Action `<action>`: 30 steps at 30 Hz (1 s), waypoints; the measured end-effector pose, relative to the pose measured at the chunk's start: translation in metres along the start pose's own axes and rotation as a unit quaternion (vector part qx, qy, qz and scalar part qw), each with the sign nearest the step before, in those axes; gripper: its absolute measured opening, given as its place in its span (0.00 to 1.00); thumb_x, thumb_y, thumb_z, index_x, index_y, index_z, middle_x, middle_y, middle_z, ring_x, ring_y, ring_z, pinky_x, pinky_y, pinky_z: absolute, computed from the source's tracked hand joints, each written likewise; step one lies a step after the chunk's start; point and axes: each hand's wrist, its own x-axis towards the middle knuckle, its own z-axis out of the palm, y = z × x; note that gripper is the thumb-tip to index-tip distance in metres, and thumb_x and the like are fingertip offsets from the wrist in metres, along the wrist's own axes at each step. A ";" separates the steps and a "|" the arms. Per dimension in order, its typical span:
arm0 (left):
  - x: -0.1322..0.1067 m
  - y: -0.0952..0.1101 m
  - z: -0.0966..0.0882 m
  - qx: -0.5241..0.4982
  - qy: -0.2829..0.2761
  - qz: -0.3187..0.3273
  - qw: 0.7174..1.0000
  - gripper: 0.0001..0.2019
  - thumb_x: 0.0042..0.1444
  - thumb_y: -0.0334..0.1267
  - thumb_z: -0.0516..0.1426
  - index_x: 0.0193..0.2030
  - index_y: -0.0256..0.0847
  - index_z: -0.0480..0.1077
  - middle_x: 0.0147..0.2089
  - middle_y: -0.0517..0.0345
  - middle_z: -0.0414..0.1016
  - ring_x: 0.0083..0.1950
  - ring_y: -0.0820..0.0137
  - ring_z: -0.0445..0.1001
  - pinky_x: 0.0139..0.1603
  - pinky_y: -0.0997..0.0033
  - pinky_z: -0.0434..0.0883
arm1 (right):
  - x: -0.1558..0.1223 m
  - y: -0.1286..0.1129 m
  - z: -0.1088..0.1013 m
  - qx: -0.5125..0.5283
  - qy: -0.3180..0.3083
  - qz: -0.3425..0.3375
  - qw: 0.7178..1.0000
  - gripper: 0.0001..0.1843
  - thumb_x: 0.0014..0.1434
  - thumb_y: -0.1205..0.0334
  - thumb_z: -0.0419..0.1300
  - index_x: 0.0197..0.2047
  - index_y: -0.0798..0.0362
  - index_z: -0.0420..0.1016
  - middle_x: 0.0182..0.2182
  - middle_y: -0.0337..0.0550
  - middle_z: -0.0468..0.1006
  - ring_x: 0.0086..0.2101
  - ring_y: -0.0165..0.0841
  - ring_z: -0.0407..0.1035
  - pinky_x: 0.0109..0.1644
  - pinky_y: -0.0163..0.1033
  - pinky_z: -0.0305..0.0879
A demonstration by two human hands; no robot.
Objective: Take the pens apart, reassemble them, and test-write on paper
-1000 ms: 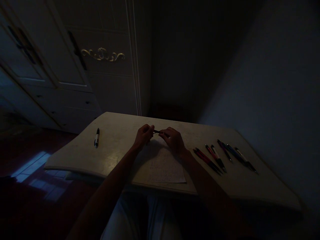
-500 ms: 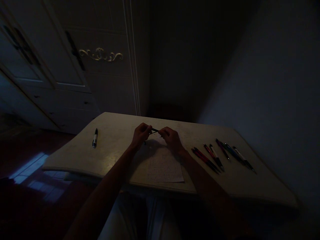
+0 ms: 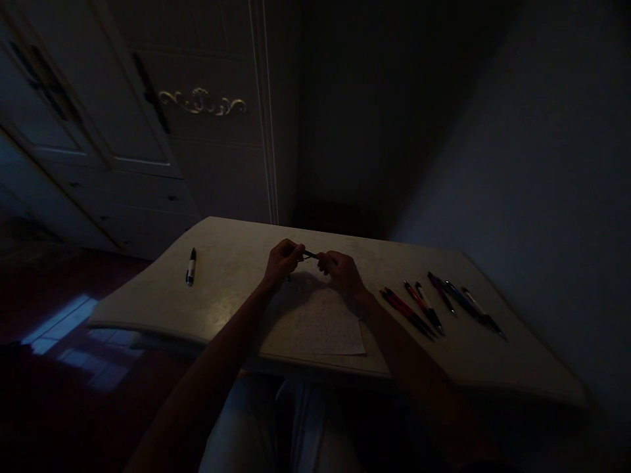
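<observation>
My left hand [image 3: 284, 263] and my right hand [image 3: 340, 268] are raised close together over the far middle of the table. Their closed fingers pinch the two ends of a thin dark pen [image 3: 310, 254], whose middle shows in the gap. A fine dark line runs just below it; in this dim light I cannot make out what it is. Beneath the hands lies a sheet of paper [image 3: 328, 325] with faint writing. A small dark piece [image 3: 288, 278] shows beside my left wrist, its kind unclear.
On the pale table [image 3: 236, 263], a white-and-black pen [image 3: 190, 267] lies alone at the left. Several pens lie on the right, among them red-and-black pens [image 3: 407, 314], a purple pen [image 3: 441, 293] and a white-and-black pen [image 3: 482, 312]. A cabinet [image 3: 211, 171] stands behind, a wall [image 3: 542, 164] at the right.
The whole view has shifted slightly. Both hands keep hold of the pen, and its visible part between the fingers has tilted a little; the other pens stay in place.
</observation>
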 end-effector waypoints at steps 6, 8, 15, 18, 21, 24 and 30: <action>0.002 -0.004 -0.002 0.095 0.025 0.041 0.994 0.21 0.45 0.56 0.67 0.28 0.38 0.71 0.24 0.57 0.73 0.24 0.73 0.67 0.26 0.74 0.62 | 0.002 -0.003 -0.006 -0.021 0.077 -0.038 0.996 0.20 0.57 0.43 0.62 0.33 0.52 0.78 0.33 0.46 0.80 0.35 0.37 0.73 0.42 0.41 0.67; 0.002 -0.008 -0.002 0.147 0.011 0.076 0.986 0.18 0.46 0.53 0.67 0.29 0.39 0.74 0.27 0.55 0.76 0.28 0.70 0.69 0.30 0.71 0.64 | 0.004 -0.001 -0.008 -0.017 0.098 -0.034 0.994 0.18 0.55 0.44 0.63 0.35 0.52 0.79 0.36 0.48 0.81 0.38 0.39 0.74 0.44 0.42 0.68; -0.002 -0.024 -0.003 0.280 -0.062 0.162 0.944 0.14 0.52 0.52 0.64 0.34 0.43 0.80 0.34 0.53 0.76 0.30 0.69 0.68 0.34 0.69 0.64 | 0.008 0.011 -0.009 0.024 0.085 -0.007 0.996 0.21 0.56 0.44 0.61 0.41 0.53 0.79 0.39 0.48 0.81 0.38 0.37 0.74 0.38 0.39 0.68; -0.003 -0.025 -0.004 0.296 -0.071 0.177 0.936 0.14 0.55 0.51 0.63 0.36 0.43 0.80 0.34 0.53 0.75 0.28 0.70 0.67 0.33 0.69 0.63 | 0.010 0.012 -0.010 0.038 0.070 -0.001 0.997 0.24 0.57 0.41 0.59 0.42 0.53 0.79 0.39 0.48 0.81 0.37 0.36 0.74 0.38 0.38 0.67; -0.003 -0.025 -0.005 0.316 -0.068 0.183 0.928 0.13 0.56 0.50 0.62 0.37 0.43 0.81 0.35 0.54 0.74 0.28 0.71 0.66 0.32 0.70 0.62 | 0.010 0.012 -0.011 0.051 0.082 0.015 0.995 0.28 0.58 0.38 0.57 0.45 0.53 0.79 0.39 0.48 0.82 0.35 0.35 0.73 0.37 0.38 0.67; -0.003 -0.025 -0.005 0.331 -0.064 0.187 0.923 0.12 0.57 0.49 0.63 0.37 0.44 0.81 0.35 0.54 0.74 0.28 0.71 0.66 0.32 0.70 0.61 | 0.009 0.013 -0.012 0.009 0.095 0.031 0.995 0.29 0.58 0.35 0.56 0.37 0.54 0.79 0.33 0.45 0.80 0.32 0.34 0.71 0.37 0.37 0.65; -0.002 -0.026 -0.006 0.332 -0.069 0.187 0.922 0.10 0.55 0.47 0.64 0.36 0.44 0.80 0.34 0.54 0.74 0.29 0.71 0.66 0.33 0.70 0.62 | 0.007 0.016 -0.012 -0.062 0.053 0.020 0.996 0.24 0.60 0.41 0.56 0.28 0.54 0.75 0.24 0.40 0.75 0.29 0.33 0.68 0.36 0.37 0.62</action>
